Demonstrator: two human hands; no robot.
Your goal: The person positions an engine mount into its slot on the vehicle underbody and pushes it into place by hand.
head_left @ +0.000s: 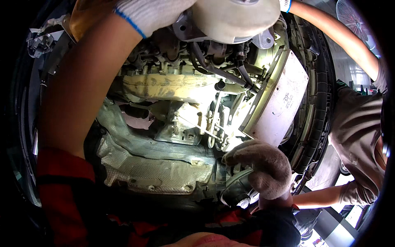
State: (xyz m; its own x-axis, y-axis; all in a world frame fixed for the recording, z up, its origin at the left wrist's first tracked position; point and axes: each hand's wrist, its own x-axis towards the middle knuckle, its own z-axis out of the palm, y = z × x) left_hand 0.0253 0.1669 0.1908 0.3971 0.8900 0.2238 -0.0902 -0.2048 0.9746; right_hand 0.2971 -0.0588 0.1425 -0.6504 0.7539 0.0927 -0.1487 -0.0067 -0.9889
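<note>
From the wearer's head height we look down into a vehicle's engine bay, taking clock directions from the centre of our view. The wearer's left hand (160,15), in a white knit glove with a blue cuff, lies between 11 and 12 o'clock. Its fingers run past the top edge, so we cannot tell how far open it is, or whether it grips the pale rounded part (236,20) just beside it.

The right hand (265,171), in a dusty gloved layer, sits at 4 o'clock. We see its fingers bent well over, the tips aimed toward 9 o'clock; its palm side is hidden, so we cannot tell if it holds anything.

The pale part is between 12 and 1 o'clock, cut by the top edge: smooth, cream-coloured and bulging, with grey lugs bearing holes at either side of its lower edge. Beneath it we find dark hoses (220,73) and a stained tan casting (164,85). A dimpled silver shield (148,171) lies between 7 and 8 o'clock. At 3 o'clock a co-worker (358,127) in a grey-brown shirt stands alongside.
</note>
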